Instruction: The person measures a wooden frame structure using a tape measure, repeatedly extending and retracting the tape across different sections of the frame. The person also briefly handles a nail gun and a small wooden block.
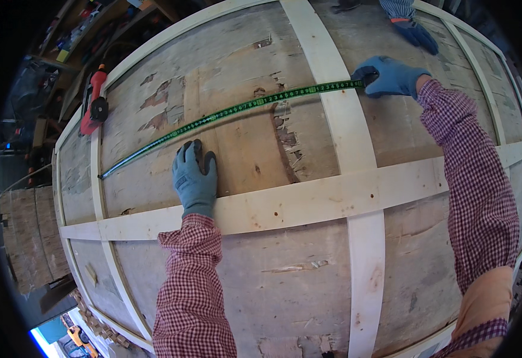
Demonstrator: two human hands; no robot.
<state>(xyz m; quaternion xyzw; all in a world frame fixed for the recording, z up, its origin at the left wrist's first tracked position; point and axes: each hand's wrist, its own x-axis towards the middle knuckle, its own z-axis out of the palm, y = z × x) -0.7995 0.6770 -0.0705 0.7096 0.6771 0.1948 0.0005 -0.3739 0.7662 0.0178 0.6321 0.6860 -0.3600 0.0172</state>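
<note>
Measuring underway: right hand [392,76] fingers clamped on green tape measure [237,109], left hand [194,179] fingers together, flat on plywood panel [243,149]; marking seems next.

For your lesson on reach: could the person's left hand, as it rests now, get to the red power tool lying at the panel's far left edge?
Probably yes. The left hand lies flat on the worn plywood panel, holding nothing. Only the stretched green tape measure crosses the path to the red power tool, and it lies flat, easily passed over.

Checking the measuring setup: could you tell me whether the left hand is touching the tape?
Apart: in the head view the left hand lies flat on the panel, plywood showing between fingertips and tape.
</note>
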